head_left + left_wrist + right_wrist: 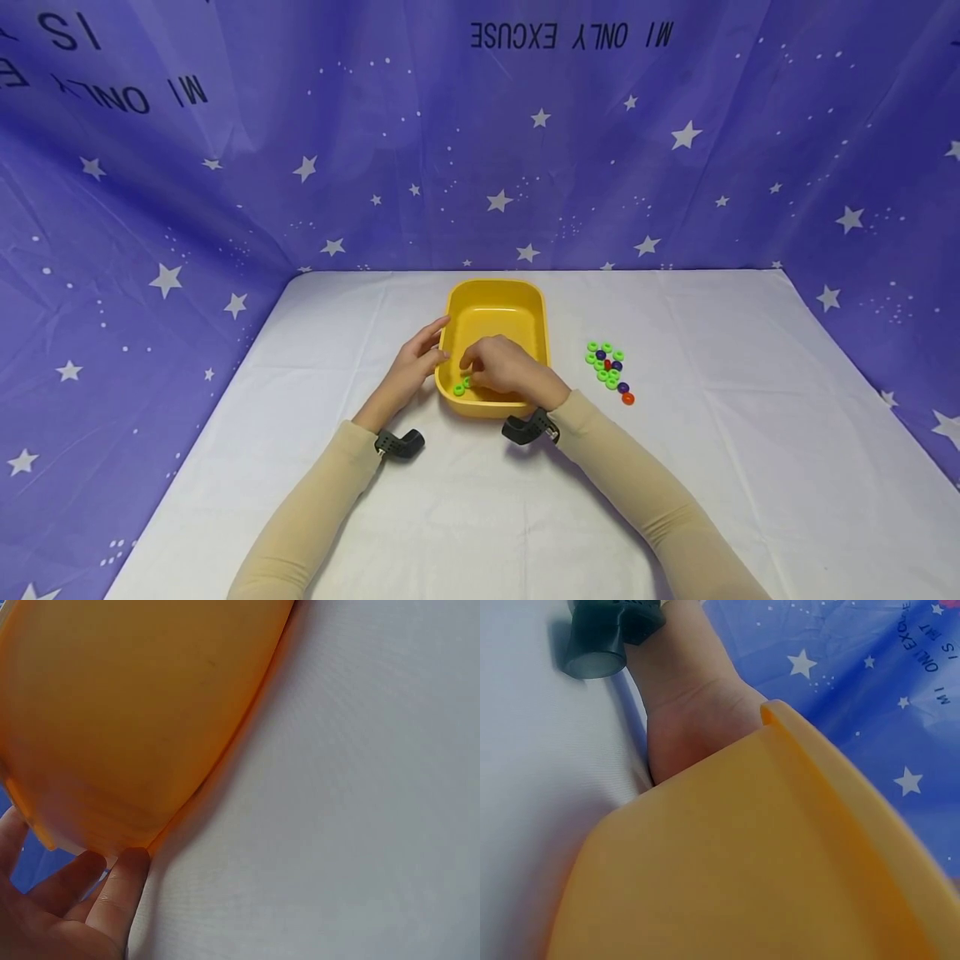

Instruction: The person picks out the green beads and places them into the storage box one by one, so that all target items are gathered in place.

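A yellow rectangular tub (498, 321) stands in the middle of the table. My left hand (415, 362) is at its left side, thumb at the rim; in the left wrist view the fingertips (135, 859) rest against the outer wall. My right hand (502, 364) reaches over the right rim into the tub, fingers bent downward. Two small green rings (456, 391) show by its fingertips near the front left corner, one partly covered. I cannot tell whether those fingers pinch anything. The tub's wall (705, 840) fills much of the right wrist view, with the left hand (701, 724) behind it.
Right of the tub, several small green, purple and red rings (607, 365) lie loosely grouped on the white tablecloth (712, 467). An orange ring (627, 399) sits at the group's front end. A purple star-patterned curtain (585, 183) encloses the table's back and sides.
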A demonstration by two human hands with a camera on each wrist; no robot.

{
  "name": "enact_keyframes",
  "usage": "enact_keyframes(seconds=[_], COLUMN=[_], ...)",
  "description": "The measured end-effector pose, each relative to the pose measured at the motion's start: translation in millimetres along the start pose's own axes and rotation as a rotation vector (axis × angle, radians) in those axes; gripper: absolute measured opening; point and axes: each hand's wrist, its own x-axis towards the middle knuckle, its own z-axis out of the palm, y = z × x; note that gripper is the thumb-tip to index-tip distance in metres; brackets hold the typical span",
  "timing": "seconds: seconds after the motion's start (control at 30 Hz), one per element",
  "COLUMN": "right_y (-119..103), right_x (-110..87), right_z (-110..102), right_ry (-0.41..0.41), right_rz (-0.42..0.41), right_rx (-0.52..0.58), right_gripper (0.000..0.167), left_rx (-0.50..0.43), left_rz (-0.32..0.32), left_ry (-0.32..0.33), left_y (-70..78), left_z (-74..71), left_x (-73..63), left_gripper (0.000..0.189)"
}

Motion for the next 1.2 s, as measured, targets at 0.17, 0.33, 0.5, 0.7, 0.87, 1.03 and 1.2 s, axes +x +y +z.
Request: enact_keyframes(seconds=[0.17,0.33,0.5,0.7,0.87,1.03,1.2], right_y=[4,16,31,53,73,96,119], right_x=[-1.3,-8.1,-19.1,-33.7,-45.7,-61.0,-78.2], right_z=[-4,-17,-37,-58,-69,-74,-78], right_ry=[0.026,0.109,0.208,0.308,0.325,0.336,0.347], right_rz=[-0.024,-0.048,-0.045,-0.020,0.034,0.097,0.160], right_rx=[0.010,0.022,0.069,0.070,0.054,0.031,0.024], right_gripper=[0.022,0.023,0.023,0.024,0.025,0.026,0.028], left_rx=[-0.006,0.001,-0.001,-0.006,-0.009,0.000,-0.001], left_rz=[0.000,-0.013,-0.003,-0.001,0.008,0.009,0.012], left_ry=[-0.001,-0.001,0.002,-0.005,-0.007,-0.008,-0.002], left_y=[0.3,-0.2,0.8,-0.5,-1.8,-1.8,-0.9], left_z=[-0.3,0.3,0.4,-0.9,-0.4,0.1,0.3], left_x=[-0.2,-0.4,-0.6,-0.2,-0.1,0.0,0.0], left_gripper=[0.068,0.069,0.068,0.068,0.068,0.068,0.068])
